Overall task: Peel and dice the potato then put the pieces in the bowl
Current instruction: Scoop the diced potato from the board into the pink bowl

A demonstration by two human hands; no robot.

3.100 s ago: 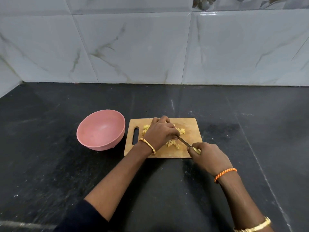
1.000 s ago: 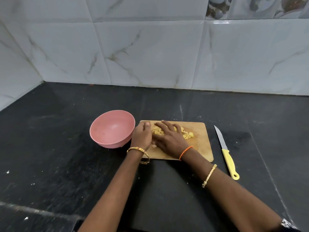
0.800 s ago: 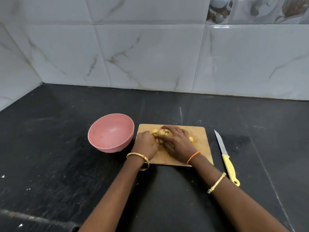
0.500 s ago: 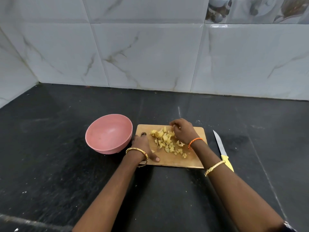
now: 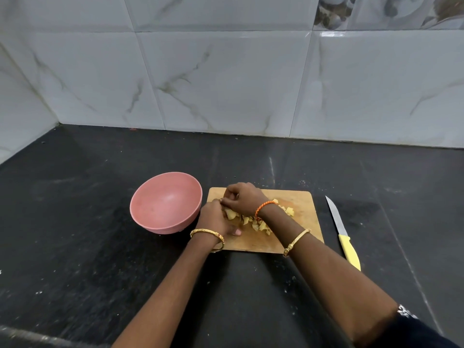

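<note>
Diced yellow potato pieces (image 5: 259, 223) lie heaped on the wooden cutting board (image 5: 298, 222). My right hand (image 5: 244, 198) reaches across the heap with fingers curled down over the pieces at the board's far left. At the board's left end is my left hand (image 5: 214, 218), its thumb lying on top of the wood; the fingers are hidden. The fingertips of both hands meet near the board's far-left corner. A pink bowl (image 5: 165, 202) with nothing inside stands just left of the board, close to my left hand.
A knife (image 5: 343, 233) with a yellow handle lies on the black counter (image 5: 100, 247) right of the board, blade pointing away from me. A marble-tiled wall (image 5: 226, 84) closes off the back and left.
The knife went from my right hand to the counter. Since half a second ago my right hand moved left over the heap, towards my left hand, pushing the pieces leftward.
</note>
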